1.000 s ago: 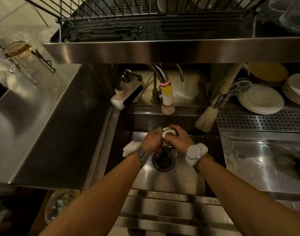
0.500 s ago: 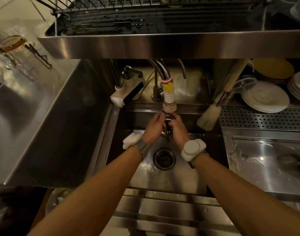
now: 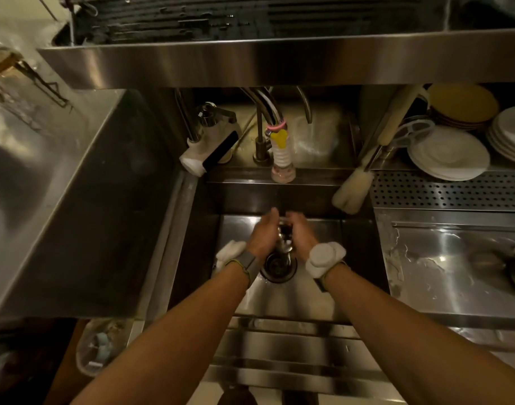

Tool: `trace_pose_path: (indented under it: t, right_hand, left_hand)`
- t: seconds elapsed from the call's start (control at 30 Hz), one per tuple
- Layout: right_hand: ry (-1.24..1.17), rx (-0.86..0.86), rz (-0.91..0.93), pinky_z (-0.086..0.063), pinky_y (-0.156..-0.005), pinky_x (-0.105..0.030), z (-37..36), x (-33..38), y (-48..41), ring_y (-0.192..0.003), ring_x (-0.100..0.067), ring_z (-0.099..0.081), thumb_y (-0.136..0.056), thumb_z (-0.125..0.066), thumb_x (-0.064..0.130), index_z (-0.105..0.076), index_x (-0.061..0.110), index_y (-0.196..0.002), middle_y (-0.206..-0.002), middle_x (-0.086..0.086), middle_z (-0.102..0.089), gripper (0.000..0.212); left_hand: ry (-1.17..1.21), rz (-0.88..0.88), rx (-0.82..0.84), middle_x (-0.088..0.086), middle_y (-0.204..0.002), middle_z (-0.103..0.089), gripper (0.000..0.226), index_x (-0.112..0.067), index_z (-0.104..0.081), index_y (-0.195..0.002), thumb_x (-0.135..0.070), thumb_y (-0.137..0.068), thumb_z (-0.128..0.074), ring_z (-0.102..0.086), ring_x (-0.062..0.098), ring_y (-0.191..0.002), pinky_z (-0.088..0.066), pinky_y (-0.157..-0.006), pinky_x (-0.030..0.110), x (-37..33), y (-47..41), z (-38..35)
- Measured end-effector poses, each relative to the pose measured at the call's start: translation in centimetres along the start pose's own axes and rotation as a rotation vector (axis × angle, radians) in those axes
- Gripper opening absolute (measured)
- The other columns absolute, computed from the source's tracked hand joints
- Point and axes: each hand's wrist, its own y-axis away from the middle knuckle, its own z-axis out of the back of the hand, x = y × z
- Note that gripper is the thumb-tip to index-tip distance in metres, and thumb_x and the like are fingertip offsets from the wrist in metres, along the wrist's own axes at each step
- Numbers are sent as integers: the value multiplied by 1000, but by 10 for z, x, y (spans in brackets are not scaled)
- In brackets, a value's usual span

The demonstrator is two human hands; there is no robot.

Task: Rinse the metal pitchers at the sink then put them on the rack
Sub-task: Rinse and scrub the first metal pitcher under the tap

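One metal pitcher [image 3: 285, 233], clasped between left hand [image 3: 263, 232] and right hand [image 3: 302, 233], looks mid-rinse; racking it on the rack [image 3: 221, 19] at twelve o'clock is not yet done.

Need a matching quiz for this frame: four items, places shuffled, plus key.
Things
1. pitcher
2. brush
3. plates
4. drain

Places
A. stacked at far right
B. set into the floor of the sink
C. held between left hand and right hand
D. leaning at the sink's back right corner

Pairs: 1-C, 2-D, 3-A, 4-B
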Motion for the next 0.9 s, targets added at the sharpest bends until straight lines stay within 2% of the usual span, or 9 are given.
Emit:
trace_pose_path:
  t: [0.07, 0.1, 0.17, 0.23, 0.4, 0.53, 0.67, 0.8, 0.9]
  right_hand:
    - [-44, 46, -140, -51, -47, -20, 5, -8, 4, -56, -14, -67, -94, -42, 27, -61, 8, -83, -67, -8, -67, 29]
    - [-43, 48, -127, -49, -44, -20, 6, -8, 3, -51, -12, -64, -94, -42, 25, -61, 10, -83, -68, -6, -65, 26]
    - [-154, -4, -20, -52, -57, -25, 7, -5, -3, -69, -12, -63, -95, -40, 19, -56, 14, -106, -86, -3, -59, 20]
    - [-71, -39, 82, -50, -74, -30, 6, -6, -8, -89, -14, -57, -95, -40, 20, -48, 23, -125, -100, 2, -55, 32]
    - [-2, 10, -165, -49, -77, -37, 11, -21, -6, -80, -28, -59, -90, -41, 25, -60, 11, -88, -87, -14, -62, 24]
    - [-18, -45, 105, -49, -71, -29, 12, -11, -7, -88, -13, -58, -93, -40, 23, -51, 24, -125, -96, 7, -58, 33]
    - [33, 4, -117, -50, -61, -29, 13, -5, -2, -70, -20, -63, -92, -38, 32, -60, 14, -89, -77, -5, -64, 28]
    - [115, -20, -65, -47, -93, -53, 15, 3, 8, -106, -37, -58, -92, -38, 28, -55, 11, -107, -112, -17, -61, 28]
    - [159, -58, -13, -49, -88, -56, 20, 21, 23, -103, -35, -58, -92, -41, 30, -54, 10, -113, -115, -18, -59, 32]
  left_hand:
    - [-77, 158, 109, 18, -130, -58, 56, -7, -55, -126, -47, -100, -26, -56, 32, -120, -42, -105, 47, 3, 1, 3]
    - [-73, 140, 84, 18, -130, -59, 56, -7, -56, -125, -48, -99, -26, -56, 31, -119, -43, -105, 47, 1, 0, 4]
    - [39, -16, -25, 15, -130, -59, 55, -11, -57, -125, -49, -98, -29, -56, 29, -120, -42, -106, 45, -7, -1, 3]
    - [72, -145, -63, 10, -128, -60, 48, -18, -56, -127, -47, -98, -30, -56, 25, -119, -41, -107, 45, -8, 5, 0]
    - [4, 144, 79, 18, -125, -62, 62, -6, -59, -123, -52, -98, -24, -59, 30, -116, -44, -104, 43, 7, 12, -2]
    - [125, -51, -82, 14, -127, -61, 51, -15, -60, -120, -51, -97, -32, -58, 28, -117, -42, -106, 46, -10, 13, -2]
    - [23, 109, 46, 15, -126, -62, 64, -12, -56, -126, -59, -95, -25, -58, 32, -117, -44, -104, 49, -3, 13, -2]
    - [-24, 73, 30, 14, -128, -61, 64, -10, -58, -125, -58, -95, -26, -58, 28, -117, -43, -105, 45, -14, 22, 0]
    - [-128, -69, -6, 17, -123, -63, 57, -7, -60, -109, -52, -98, -26, -60, 30, -113, -44, -103, 46, -38, 36, -7]
